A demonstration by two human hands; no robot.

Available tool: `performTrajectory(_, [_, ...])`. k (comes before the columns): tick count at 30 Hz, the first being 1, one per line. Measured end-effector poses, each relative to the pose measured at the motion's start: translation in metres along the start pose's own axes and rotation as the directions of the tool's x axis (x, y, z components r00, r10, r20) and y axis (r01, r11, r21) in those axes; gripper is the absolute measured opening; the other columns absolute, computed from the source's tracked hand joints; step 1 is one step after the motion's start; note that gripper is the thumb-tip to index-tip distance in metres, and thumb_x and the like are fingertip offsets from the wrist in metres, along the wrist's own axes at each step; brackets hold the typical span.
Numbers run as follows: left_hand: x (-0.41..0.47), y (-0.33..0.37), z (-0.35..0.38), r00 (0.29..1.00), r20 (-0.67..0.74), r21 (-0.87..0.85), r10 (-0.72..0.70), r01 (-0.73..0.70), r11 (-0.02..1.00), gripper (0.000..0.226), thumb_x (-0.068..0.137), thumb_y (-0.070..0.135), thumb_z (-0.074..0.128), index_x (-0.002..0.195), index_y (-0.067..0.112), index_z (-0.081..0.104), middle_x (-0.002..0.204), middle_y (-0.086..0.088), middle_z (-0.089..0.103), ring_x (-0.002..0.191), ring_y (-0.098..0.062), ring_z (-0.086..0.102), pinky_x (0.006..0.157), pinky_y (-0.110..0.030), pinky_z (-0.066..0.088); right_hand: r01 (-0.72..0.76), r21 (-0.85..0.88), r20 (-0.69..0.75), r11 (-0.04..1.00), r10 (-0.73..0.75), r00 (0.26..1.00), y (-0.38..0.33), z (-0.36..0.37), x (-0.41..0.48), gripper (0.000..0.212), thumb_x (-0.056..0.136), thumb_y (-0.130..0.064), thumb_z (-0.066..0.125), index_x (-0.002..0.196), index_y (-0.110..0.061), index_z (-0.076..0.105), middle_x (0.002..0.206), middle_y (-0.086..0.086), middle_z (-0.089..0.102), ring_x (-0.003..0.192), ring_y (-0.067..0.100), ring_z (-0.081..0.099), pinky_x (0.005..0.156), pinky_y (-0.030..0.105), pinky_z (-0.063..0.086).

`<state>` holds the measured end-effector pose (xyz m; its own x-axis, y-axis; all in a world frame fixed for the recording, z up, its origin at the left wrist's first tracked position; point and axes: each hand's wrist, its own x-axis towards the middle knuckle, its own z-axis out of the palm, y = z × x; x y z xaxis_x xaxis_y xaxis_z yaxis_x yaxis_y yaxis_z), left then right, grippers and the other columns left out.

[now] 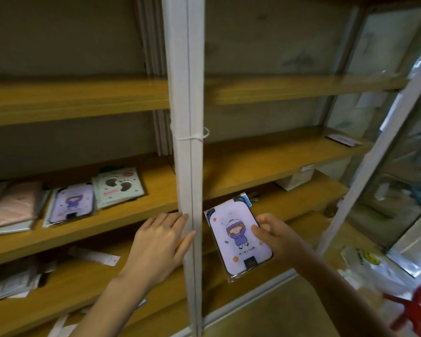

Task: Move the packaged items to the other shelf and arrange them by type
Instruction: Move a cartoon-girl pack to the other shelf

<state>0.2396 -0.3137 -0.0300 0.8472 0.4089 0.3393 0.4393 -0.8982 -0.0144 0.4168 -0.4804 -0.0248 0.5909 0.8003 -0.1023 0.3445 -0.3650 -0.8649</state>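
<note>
The right hand (275, 237), just right of the white post (187, 166), pinches a purple packet (238, 239) by its right edge, thumb on the front and fingers behind. The left hand (159, 242) rests against the post's left side, fingers fairly straight, holding nothing. The packet looks light, flat and fairly stiff, and its glossy wrap is probably slippery, so an edge pinch with the thumb well onto the face suits it. A matching purple pile (71, 205) lies on the shelf (156, 190) left of the post, beside a paw-print pile (118, 187).
</note>
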Motion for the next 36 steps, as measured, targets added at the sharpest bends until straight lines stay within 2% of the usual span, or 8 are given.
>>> performTrajectory(3, [0.053,0.107,0.009,0.997,-0.005,-0.054,0.079,-0.079,0.995,0.054,0.089,0.049,0.026,0.107,0.018,0.067,0.102,0.001,0.071,0.093,-0.016,0.067,0.079,-0.033,0.054,-0.048,-0.028,-0.158,0.998,0.043,0.986,0.055,-0.098,-0.029,0.012,0.096,-0.021,0.047,0.086,-0.027,0.043,0.094,-0.001,0.060,0.088,0.013,0.064,0.067,0.025,0.056])
performTrajectory(6, [0.080,0.137,0.018,0.995,0.045,-0.081,0.090,-0.086,0.993,0.057,0.089,0.052,0.024,0.113,0.020,0.063,0.108,0.003,0.069,0.099,-0.015,0.065,0.085,-0.034,0.051,-0.086,-0.049,-0.219,0.995,0.074,0.973,0.080,-0.127,-0.023,0.011,0.096,-0.020,0.048,0.086,-0.020,0.045,0.099,0.015,0.061,0.093,0.026,0.065,0.075,0.036,0.056])
performTrajectory(11, [0.111,0.162,0.026,0.986,0.073,-0.081,0.148,-0.142,0.987,0.061,0.090,0.056,0.018,0.129,0.022,0.051,0.129,0.003,0.058,0.119,-0.014,0.053,0.101,-0.033,0.039,-0.097,0.037,-0.264,0.995,0.103,0.959,0.098,-0.154,-0.015,0.017,0.096,-0.022,0.047,0.098,-0.006,0.051,0.098,0.015,0.062,0.089,0.023,0.065,0.077,0.039,0.056])
performTrajectory(14, [0.123,0.165,0.034,0.977,0.113,-0.102,0.179,-0.167,0.981,0.057,0.094,0.055,0.018,0.138,0.024,0.037,0.142,0.005,0.044,0.131,-0.012,0.039,0.108,-0.031,0.028,-0.075,0.099,-0.232,0.992,0.096,0.968,0.095,-0.163,-0.015,0.020,0.097,-0.019,0.046,0.102,-0.001,0.055,0.089,0.006,0.068,0.079,0.013,0.068,0.068,0.028,0.058])
performTrajectory(17, [0.167,0.201,0.044,0.969,0.088,-0.116,0.232,-0.221,0.968,0.071,0.087,0.060,0.004,0.137,0.023,0.039,0.139,0.004,0.048,0.128,-0.013,0.043,0.106,-0.032,0.031,-0.045,0.181,-0.282,0.983,0.096,0.955,0.109,-0.204,-0.010,0.019,0.096,-0.010,0.044,0.082,-0.011,0.057,0.069,-0.003,0.069,0.062,0.002,0.067,0.055,0.015,0.054])
performTrajectory(22, [0.254,0.256,0.066,0.952,0.098,-0.153,0.291,-0.274,0.949,0.054,0.094,0.053,0.019,0.138,0.025,0.034,0.141,0.005,0.044,0.129,-0.011,0.039,0.107,-0.030,0.028,-0.079,0.281,-0.366,0.957,0.182,0.913,0.153,-0.279,0.034,0.024,0.094,-0.024,0.049,0.112,-0.008,0.052,0.098,0.007,0.067,0.087,0.018,0.067,0.070,0.027,0.056])
performTrajectory(27, [0.341,0.298,0.084,0.950,0.067,-0.150,0.306,-0.294,0.944,0.048,0.096,0.048,0.024,0.134,0.025,0.040,0.137,0.005,0.049,0.123,-0.010,0.044,0.101,-0.027,0.032,-0.059,0.275,-0.392,0.960,0.168,0.904,0.170,-0.351,0.091,0.009,0.094,-0.020,0.050,0.099,-0.013,0.053,0.089,0.003,0.065,0.077,0.012,0.065,0.057,0.017,0.053])
performTrajectory(36, [0.448,0.346,0.123,0.965,0.099,-0.129,0.244,-0.231,0.964,0.048,0.096,0.049,0.024,0.136,0.024,0.037,0.140,0.003,0.045,0.129,-0.013,0.039,0.108,-0.032,0.026,-0.046,0.272,-0.353,0.961,0.144,0.924,0.210,-0.443,0.190,0.009,0.094,-0.020,0.050,0.095,-0.012,0.053,0.089,0.007,0.066,0.075,0.015,0.066,0.059,0.021,0.052])
